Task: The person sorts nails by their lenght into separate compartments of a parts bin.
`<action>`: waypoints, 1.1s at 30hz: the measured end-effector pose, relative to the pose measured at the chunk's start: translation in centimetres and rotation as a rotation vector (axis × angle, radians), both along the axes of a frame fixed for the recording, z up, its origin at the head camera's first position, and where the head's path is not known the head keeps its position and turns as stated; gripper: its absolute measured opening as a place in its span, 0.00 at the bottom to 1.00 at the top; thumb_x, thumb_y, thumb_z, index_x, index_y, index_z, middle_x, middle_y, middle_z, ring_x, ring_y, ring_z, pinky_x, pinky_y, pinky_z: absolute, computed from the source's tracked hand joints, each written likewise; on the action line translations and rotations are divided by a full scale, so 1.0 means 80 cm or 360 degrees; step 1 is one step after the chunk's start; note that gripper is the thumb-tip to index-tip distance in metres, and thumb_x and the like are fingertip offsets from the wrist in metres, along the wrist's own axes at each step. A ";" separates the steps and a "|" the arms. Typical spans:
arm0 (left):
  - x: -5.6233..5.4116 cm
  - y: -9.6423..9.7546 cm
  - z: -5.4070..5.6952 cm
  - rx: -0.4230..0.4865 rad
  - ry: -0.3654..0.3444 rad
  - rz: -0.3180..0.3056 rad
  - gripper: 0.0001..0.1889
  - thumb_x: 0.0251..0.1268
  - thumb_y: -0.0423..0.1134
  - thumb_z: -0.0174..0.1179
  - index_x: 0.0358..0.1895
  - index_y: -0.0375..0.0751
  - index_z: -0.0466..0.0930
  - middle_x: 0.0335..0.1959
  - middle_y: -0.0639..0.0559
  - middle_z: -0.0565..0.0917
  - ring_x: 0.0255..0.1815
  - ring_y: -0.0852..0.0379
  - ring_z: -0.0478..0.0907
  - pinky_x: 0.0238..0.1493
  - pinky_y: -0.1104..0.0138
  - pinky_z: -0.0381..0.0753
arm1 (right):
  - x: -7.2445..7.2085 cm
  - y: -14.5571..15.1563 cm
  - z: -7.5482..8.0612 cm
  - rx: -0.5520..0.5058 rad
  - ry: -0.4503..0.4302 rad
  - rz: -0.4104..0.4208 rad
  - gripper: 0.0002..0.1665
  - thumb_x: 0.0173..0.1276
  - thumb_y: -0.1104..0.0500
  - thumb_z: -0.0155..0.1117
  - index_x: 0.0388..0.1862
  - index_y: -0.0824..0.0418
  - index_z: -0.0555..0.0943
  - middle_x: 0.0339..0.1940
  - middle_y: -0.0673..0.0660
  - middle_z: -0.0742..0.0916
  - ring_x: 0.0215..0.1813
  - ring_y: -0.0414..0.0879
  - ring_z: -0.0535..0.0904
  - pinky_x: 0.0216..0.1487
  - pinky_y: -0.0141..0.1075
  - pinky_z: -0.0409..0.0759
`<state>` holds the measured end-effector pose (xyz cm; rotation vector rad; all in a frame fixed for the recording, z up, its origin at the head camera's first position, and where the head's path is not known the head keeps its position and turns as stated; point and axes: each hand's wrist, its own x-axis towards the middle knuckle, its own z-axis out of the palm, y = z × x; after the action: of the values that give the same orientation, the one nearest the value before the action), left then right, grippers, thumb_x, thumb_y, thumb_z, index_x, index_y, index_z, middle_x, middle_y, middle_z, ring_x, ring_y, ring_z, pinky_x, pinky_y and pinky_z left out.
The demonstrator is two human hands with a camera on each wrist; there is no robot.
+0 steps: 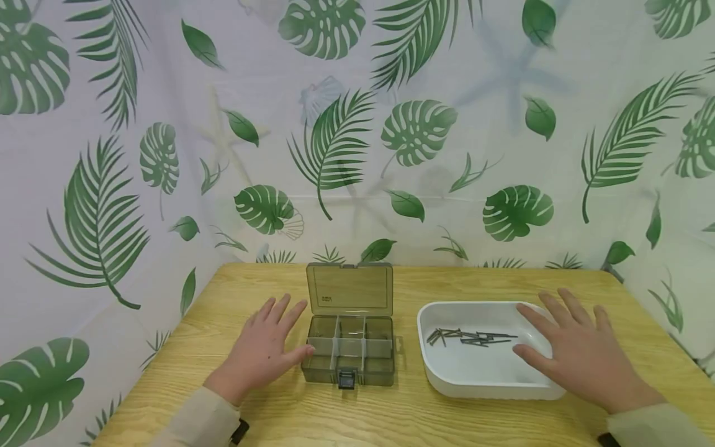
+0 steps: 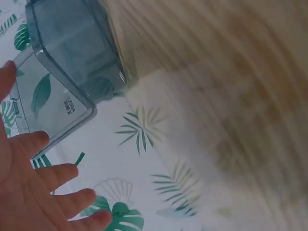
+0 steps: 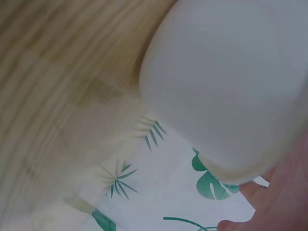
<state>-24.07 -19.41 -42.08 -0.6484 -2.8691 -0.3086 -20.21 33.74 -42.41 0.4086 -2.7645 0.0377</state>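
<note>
A smoky see-through compartment box (image 1: 321, 375) stands on the table, its lid (image 1: 350, 288) raised at the back and its front latch (image 1: 346, 379) hanging down. Thin dividers part it into several compartments. Beside its left wall is my left hand (image 1: 267, 349), fingers spread and straight, the thumb tip overlapping the box edge in the head view. To the right sits a white plastic tray (image 1: 491, 390) with brownish screws (image 1: 445, 335) and dark, thin nails (image 1: 485, 339) lying loose in it. My right hand (image 1: 583, 354) spreads its fingers over the tray's right side, holding nothing.
The wood-grain table (image 1: 391, 419) carries the box and the tray, with a gap between them. Behind and on both sides hangs a white cloth (image 1: 357, 236) printed with green leaves, meeting the table's back edge.
</note>
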 end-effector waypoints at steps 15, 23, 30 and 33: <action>-0.007 0.024 -0.003 0.0646 -0.0649 0.0171 0.44 0.66 0.46 0.69 0.81 0.50 0.54 0.64 0.43 0.72 0.49 0.48 0.80 0.43 0.52 0.82 | -0.025 -0.036 0.007 -0.0096 -0.0171 0.0242 0.21 0.65 0.44 0.72 0.52 0.54 0.86 0.48 0.53 0.85 0.52 0.57 0.81 0.51 0.57 0.79; -0.017 0.027 -0.013 0.0933 -0.0848 0.0155 0.41 0.66 0.32 0.65 0.80 0.45 0.56 0.45 0.44 0.75 0.27 0.52 0.75 0.27 0.59 0.78 | -0.043 -0.051 0.003 -0.0229 -0.0485 0.0256 0.13 0.66 0.51 0.71 0.48 0.52 0.86 0.40 0.46 0.83 0.43 0.44 0.77 0.48 0.48 0.79; -0.017 0.024 -0.021 0.1229 -0.1022 0.0152 0.39 0.67 0.29 0.63 0.78 0.39 0.57 0.40 0.43 0.74 0.23 0.52 0.72 0.28 0.56 0.81 | -0.054 -0.067 -0.005 -0.0312 -0.0709 0.0168 0.11 0.65 0.54 0.71 0.46 0.53 0.86 0.32 0.43 0.80 0.35 0.41 0.72 0.39 0.42 0.74; -0.018 0.021 -0.024 0.1295 -0.1069 0.0124 0.37 0.68 0.30 0.63 0.78 0.36 0.57 0.41 0.42 0.74 0.26 0.51 0.73 0.30 0.56 0.81 | -0.058 -0.070 -0.005 -0.0354 -0.0757 0.0088 0.11 0.67 0.56 0.70 0.47 0.53 0.85 0.31 0.45 0.81 0.34 0.42 0.73 0.36 0.41 0.74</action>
<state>-25.51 -17.76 -43.98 -0.2893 -2.8764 -1.8380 -24.83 28.14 -42.83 0.4654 -3.1607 0.5134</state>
